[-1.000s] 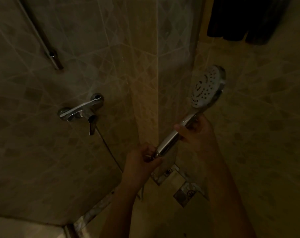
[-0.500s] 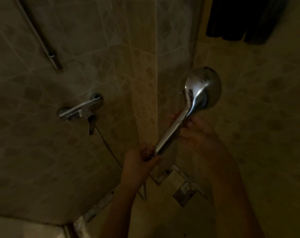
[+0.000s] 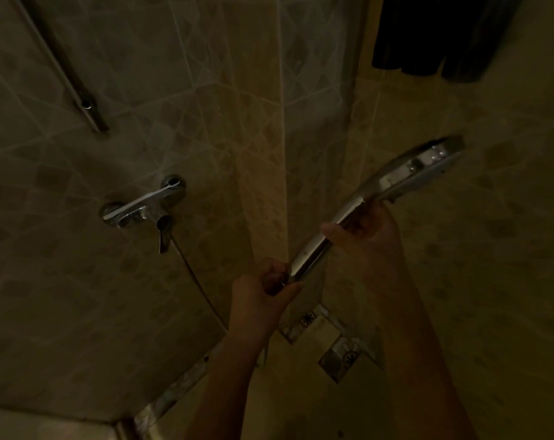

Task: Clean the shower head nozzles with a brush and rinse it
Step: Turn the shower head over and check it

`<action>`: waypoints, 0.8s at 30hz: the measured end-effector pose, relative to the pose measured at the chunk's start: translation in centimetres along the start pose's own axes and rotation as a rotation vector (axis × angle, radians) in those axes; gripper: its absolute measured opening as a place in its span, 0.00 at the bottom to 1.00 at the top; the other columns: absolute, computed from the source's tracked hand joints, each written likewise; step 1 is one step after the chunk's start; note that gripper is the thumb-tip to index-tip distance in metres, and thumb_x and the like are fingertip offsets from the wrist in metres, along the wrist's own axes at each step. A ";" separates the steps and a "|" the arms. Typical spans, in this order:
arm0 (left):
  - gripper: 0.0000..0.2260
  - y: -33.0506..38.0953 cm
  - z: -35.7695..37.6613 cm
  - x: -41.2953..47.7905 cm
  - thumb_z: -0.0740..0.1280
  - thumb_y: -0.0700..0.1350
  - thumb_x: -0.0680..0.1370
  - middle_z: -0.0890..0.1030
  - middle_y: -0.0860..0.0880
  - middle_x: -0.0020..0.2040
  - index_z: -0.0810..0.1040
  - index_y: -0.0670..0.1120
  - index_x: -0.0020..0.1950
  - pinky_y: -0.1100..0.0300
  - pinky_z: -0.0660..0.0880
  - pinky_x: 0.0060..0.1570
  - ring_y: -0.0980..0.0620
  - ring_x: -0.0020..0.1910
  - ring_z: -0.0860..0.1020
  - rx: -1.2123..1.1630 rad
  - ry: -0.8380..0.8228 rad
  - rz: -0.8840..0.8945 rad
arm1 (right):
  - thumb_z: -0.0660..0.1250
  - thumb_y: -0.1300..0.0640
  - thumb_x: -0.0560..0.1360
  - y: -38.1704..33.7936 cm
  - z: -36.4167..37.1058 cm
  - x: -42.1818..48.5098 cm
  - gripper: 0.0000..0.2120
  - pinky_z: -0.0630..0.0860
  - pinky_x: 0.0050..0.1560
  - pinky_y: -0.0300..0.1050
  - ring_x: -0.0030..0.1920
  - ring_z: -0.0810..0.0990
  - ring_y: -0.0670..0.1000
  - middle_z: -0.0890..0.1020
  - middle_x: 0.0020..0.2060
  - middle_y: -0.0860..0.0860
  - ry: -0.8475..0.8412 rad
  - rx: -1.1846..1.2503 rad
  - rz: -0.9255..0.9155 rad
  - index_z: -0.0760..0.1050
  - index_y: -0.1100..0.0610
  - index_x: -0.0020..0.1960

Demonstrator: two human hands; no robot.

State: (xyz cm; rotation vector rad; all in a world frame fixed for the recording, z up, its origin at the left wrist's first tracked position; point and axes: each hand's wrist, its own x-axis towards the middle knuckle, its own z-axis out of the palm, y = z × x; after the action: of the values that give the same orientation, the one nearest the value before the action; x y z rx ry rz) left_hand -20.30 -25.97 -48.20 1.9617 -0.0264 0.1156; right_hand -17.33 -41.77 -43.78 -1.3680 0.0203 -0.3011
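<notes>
Pretty dim in here, but both hands are holding the shower head (image 3: 409, 176) out in the tiled corner. The left hand (image 3: 263, 296) is gripping the handle's bottom end, the right hand (image 3: 364, 236) is wrapping higher up. The head is showing edge-on, right of the wall faucet (image 3: 142, 211).

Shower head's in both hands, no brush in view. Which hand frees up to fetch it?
Probably left. The right hand grips mid-handle near the shower head; the left hand only holds the hose end.

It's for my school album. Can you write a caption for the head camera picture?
Two hands, left and right, hold a chrome shower head in a dim tiled shower.
</notes>
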 end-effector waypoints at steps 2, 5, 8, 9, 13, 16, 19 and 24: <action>0.07 0.0 0.1 -0.1 0.75 0.42 0.69 0.82 0.50 0.36 0.79 0.44 0.43 0.59 0.79 0.39 0.57 0.36 0.81 0.017 0.004 0.020 | 0.74 0.64 0.66 -0.1 0.0 0.0 0.16 0.80 0.46 0.41 0.45 0.83 0.46 0.83 0.40 0.44 -0.025 0.012 0.023 0.76 0.47 0.46; 0.06 0.0 0.2 -0.2 0.74 0.43 0.70 0.82 0.51 0.37 0.80 0.45 0.44 0.62 0.79 0.38 0.58 0.37 0.81 0.029 0.030 0.062 | 0.72 0.64 0.68 -0.3 -0.1 -0.1 0.12 0.80 0.43 0.38 0.42 0.82 0.42 0.83 0.38 0.43 -0.049 0.034 0.032 0.76 0.51 0.46; 0.06 -0.2 0.4 0.0 0.73 0.45 0.71 0.83 0.50 0.39 0.81 0.46 0.45 0.53 0.80 0.40 0.54 0.39 0.82 0.045 0.021 0.094 | 0.73 0.61 0.67 -0.7 0.0 -0.3 0.10 0.82 0.46 0.43 0.43 0.83 0.45 0.82 0.41 0.49 0.010 0.017 0.034 0.75 0.54 0.45; 0.05 -0.2 0.5 0.1 0.73 0.45 0.71 0.82 0.50 0.38 0.80 0.46 0.44 0.52 0.79 0.39 0.53 0.38 0.81 0.043 0.009 0.102 | 0.74 0.60 0.67 -0.7 0.1 -0.3 0.11 0.81 0.48 0.46 0.45 0.82 0.47 0.82 0.43 0.51 0.032 0.007 0.031 0.75 0.55 0.46; 0.03 0.0 0.6 0.2 0.71 0.41 0.73 0.82 0.52 0.37 0.80 0.49 0.44 0.56 0.78 0.42 0.53 0.40 0.82 -0.052 -0.182 0.080 | 0.72 0.57 0.70 -0.6 0.0 -0.4 0.09 0.79 0.54 0.53 0.49 0.80 0.51 0.81 0.46 0.55 0.089 -0.054 -0.019 0.75 0.53 0.48; 0.13 0.0 0.6 0.1 0.69 0.38 0.73 0.83 0.60 0.41 0.79 0.59 0.46 0.66 0.76 0.50 0.61 0.47 0.81 -0.165 -0.277 -0.002 | 0.70 0.56 0.72 -0.5 -0.2 -0.2 0.08 0.78 0.56 0.55 0.52 0.82 0.53 0.82 0.46 0.49 0.039 -0.025 -0.030 0.74 0.50 0.50; 0.15 -0.2 0.6 0.3 0.70 0.36 0.72 0.84 0.58 0.44 0.79 0.58 0.47 0.63 0.77 0.50 0.61 0.46 0.82 -0.143 -0.212 -0.004 | 0.71 0.54 0.71 -0.2 -0.2 -0.2 0.08 0.79 0.55 0.56 0.51 0.83 0.54 0.83 0.44 0.47 0.000 0.047 -0.020 0.76 0.46 0.48; 0.14 -0.1 1.0 0.2 0.75 0.38 0.68 0.84 0.54 0.41 0.80 0.56 0.44 0.60 0.79 0.48 0.59 0.42 0.82 -0.092 -0.087 0.002 | 0.70 0.54 0.68 -0.1 0.3 -0.2 0.16 0.81 0.47 0.48 0.42 0.84 0.49 0.84 0.37 0.47 -0.022 0.083 -0.033 0.74 0.54 0.54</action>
State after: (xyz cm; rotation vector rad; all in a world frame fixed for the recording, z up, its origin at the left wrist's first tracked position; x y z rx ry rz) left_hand -20.07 -26.82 -48.68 1.8742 -0.0891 0.0298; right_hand -17.53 -41.48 -43.61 -1.2903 -0.0330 -0.3114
